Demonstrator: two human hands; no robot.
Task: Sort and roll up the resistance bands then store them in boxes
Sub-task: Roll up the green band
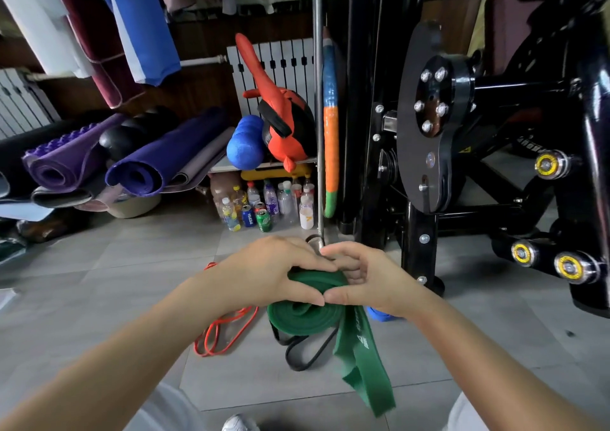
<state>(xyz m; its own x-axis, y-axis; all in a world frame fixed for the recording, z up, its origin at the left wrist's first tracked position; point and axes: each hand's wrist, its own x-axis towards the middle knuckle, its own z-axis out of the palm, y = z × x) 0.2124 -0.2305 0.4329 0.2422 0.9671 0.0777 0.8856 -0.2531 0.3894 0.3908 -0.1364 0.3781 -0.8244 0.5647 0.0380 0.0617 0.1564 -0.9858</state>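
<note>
Half-rolled green band (307,318) held above the floor (115,265), left hand (274,272) and right hand (366,278) each with a closed grip round its coil, tail hanging below, orange band (227,328) left of it, black band (303,353) beneath

Matt, seemingly rubber green band (308,316); glossy black metal frame (419,255).

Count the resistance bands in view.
3 for sure: green band, half rolled between left hand and right hand; orange band on the floor left of it; black band on the floor below it. A blue thing behind that hand may be another.
</note>
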